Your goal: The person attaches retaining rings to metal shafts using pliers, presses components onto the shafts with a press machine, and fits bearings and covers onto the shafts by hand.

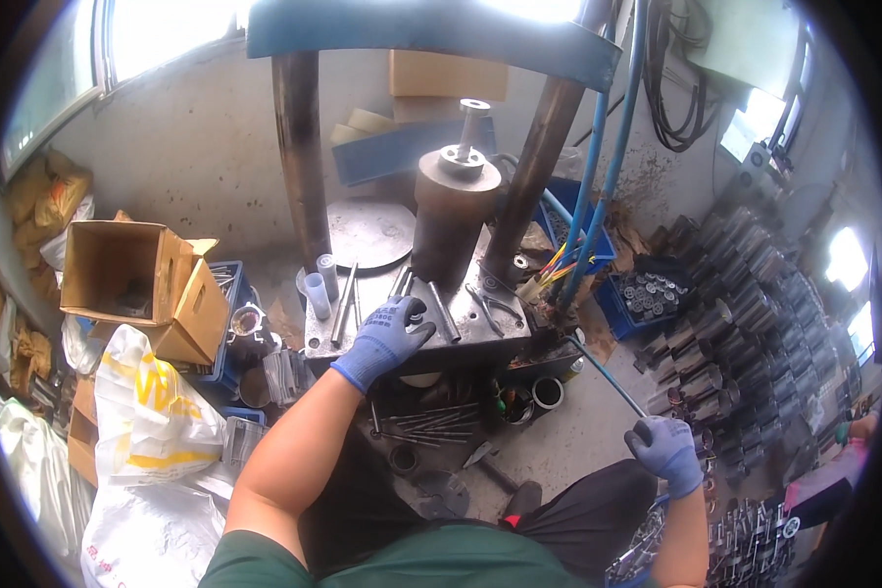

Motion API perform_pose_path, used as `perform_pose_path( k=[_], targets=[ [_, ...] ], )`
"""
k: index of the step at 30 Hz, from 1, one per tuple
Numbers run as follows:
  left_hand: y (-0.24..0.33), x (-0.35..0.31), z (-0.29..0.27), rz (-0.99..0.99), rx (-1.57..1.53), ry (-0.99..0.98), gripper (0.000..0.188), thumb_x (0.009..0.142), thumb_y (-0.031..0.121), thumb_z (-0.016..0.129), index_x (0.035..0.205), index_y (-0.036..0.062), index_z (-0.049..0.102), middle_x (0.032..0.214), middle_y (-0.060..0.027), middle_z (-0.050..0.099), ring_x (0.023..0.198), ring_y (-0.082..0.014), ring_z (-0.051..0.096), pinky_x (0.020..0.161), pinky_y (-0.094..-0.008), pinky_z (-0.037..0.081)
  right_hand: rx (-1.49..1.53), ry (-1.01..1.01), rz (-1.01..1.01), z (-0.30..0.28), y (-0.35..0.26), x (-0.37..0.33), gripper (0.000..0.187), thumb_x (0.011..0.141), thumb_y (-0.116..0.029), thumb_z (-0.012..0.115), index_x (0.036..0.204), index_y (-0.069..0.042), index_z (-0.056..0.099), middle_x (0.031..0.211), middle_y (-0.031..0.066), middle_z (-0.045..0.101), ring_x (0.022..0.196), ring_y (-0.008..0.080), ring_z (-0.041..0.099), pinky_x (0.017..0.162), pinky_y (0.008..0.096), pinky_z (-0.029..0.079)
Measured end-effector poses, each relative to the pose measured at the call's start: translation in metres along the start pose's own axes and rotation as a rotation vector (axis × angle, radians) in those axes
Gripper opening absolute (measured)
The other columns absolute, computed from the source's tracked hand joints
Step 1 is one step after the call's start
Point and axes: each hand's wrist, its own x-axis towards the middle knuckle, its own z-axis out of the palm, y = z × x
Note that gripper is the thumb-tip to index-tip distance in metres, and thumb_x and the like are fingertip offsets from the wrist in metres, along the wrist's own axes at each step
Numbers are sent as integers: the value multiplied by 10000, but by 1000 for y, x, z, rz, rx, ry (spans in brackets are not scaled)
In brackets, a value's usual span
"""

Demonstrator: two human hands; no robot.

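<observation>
The left hand [387, 340] partly hides what seem slim rods [407, 282]; the top edge crops the blue beam [431, 27].

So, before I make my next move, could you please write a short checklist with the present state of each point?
1. Left hand and right hand gloved: ok.
2. Right hand on the end of the blue lever: ok.
3. Left hand clear of the metal table: not ok, it is over the front edge.
4. Flanged metal part standing on the dark cylinder: ok.
5. That part firmly seated: cannot tell.
6. Loose tools off the table: not ok, pliers lie there.
</observation>
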Motion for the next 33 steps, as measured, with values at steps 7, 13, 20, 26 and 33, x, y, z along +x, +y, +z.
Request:
perform_pose_path(
  k=[7, 13, 20, 26, 33],
  targets=[
    [16, -1, 14, 80, 37, -52, 314, 946, 303, 759, 1043, 6, 733, 1036, -171, 703, 988, -349, 694, 896, -443, 547, -1, 59, 17, -2, -16, -1, 304, 896, -360, 753, 850, -61, 733, 869, 156, 727, 829, 382, 717, 760, 485, 560],
    [33, -5, 19, 139, 22, -246, 311, 957, 313, 732, 1153, 72, 734, 1109, -176, 691, 1044, -375, 678, 932, -448, 542, 62, 76, 39, -9, -20, -1, 277, 844, -307, 761, 803, -39, 708, 820, 170, 698, 807, 385, 698, 737, 485, 540],
    [30, -17, 33, 308, 149, -489, 480, 968, 369, 710, 1384, 138, 650, 1279, -173, 659, 1187, -386, 657, 1028, -477, 530, 97, -50, -60, -33, -8, 14, 233, 877, -274, 726, 1000, -84, 781, 944, 171, 757, 887, 364, 737, 805, 459, 573],
    [16, -16, 53, 343, 294, -683, 558, 960, 397, 714, 1452, 154, 613, 1221, -157, 671, 1181, -357, 656, 1029, -466, 522, 235, 139, -140, -43, -5, 31, 232, 851, -121, 700, 1070, -71, 758, 979, 156, 752, 890, 355, 729, 816, 462, 569],
    [22, -21, 51, 296, 398, -811, 681, 978, 468, 681, 1571, 183, 504, 1292, -154, 647, 1248, -359, 623, 1092, -477, 490, 179, -44, -188, -5, 8, 4, 136, 850, -127, 717, 972, -74, 747, 930, 149, 737, 911, 366, 718, 833, 471, 558]
  ],
)
